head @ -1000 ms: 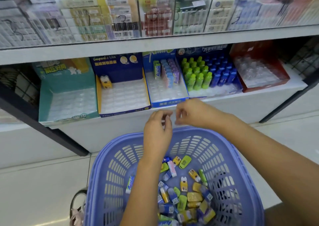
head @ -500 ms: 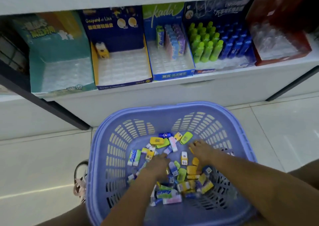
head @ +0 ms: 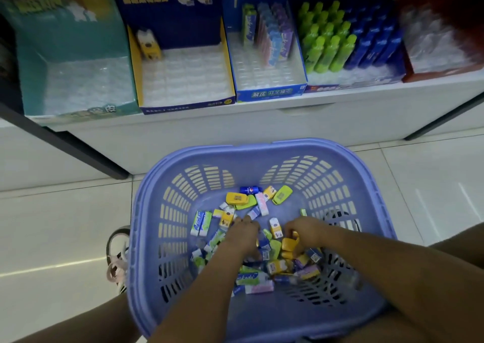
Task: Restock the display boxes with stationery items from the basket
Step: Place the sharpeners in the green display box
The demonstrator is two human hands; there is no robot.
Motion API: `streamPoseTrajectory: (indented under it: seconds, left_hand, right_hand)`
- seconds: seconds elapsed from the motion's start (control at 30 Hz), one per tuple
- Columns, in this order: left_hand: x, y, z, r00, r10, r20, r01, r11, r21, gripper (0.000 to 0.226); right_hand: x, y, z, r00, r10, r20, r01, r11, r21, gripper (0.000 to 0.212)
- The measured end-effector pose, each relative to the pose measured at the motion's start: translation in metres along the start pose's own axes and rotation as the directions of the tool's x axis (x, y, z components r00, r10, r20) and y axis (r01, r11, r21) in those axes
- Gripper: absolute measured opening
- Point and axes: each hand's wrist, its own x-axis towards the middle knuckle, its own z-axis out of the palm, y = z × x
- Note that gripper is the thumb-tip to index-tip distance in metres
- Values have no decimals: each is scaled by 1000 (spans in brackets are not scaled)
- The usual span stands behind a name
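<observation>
A purple plastic basket (head: pixel 262 147) stands on the floor below the shelf, with several small erasers (head: pixel 251 204) in yellow, green, blue and pink on its bottom. Both hands are down among them. My left hand (head: pixel 245 234) digs into the middle of the pile, its fingertips hidden. My right hand (head: pixel 306 231) curls round a yellow eraser (head: pixel 289 243). On the shelf are a teal display box (head: pixel 78 47), a navy and yellow box (head: pixel 183 102) with one yellow eraser (head: pixel 149 45), and a blue box (head: pixel 264 92) with a few upright erasers (head: pixel 269 34).
Further right stand a dark blue box of green and blue bottles (head: pixel 330 49) and a red box (head: pixel 440 44). A black shelf leg (head: pixel 65 143) slants down at the left. A shoe (head: pixel 116 261) shows beside the basket on the pale tiled floor.
Both hands have dropped from above the basket rim into the pile of erasers. The view has tilted down and moved closer, and my right hand now has a yellow eraser.
</observation>
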Motion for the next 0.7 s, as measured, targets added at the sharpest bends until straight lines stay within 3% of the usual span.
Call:
streamPoseTrajectory:
  seconds: [0.1,0.23,0.33,0.43,0.5,0.57,0.63,0.7]
  left_hand:
    - [-1,1,-1,1000,-13,11,13,999,-35,70]
    - [-4,5,-6,999,-32,25,33,999,-41,69]
    - [-7,5,-11,999,-33,41,36,997,-66,69]
    - [-8,4,-20,999,-39,-5,37,982,-188,71]
    - [-7,5,-26,999,-46,-21,33,908,-418,80]
    - [-10,12,-35,999,-41,-11,24,758,-651,89]
    - [-12,20,-43,1000,-7,-16,-7,641,-767,76]
    - [-13,27,-48,998,55,-31,-54,487,-872,51]
  right_hand:
    - [0,-6,8,999,41,-1,-41,999,18,57]
    - [-2,-11,1,994,73,77,-83,986,143,31]
    - [-6,-14,-1,992,101,74,-105,993,49,21]
    - [-7,-16,-8,999,47,11,-48,994,97,39]
    - [-10,-17,-20,999,24,-45,-12,970,242,37]
    - [-15,-21,-35,996,7,-85,27,917,399,21]
    - [-18,-27,-46,992,-25,-124,91,821,564,11]
    - [-21,-34,-52,988,-37,-151,131,720,682,24]
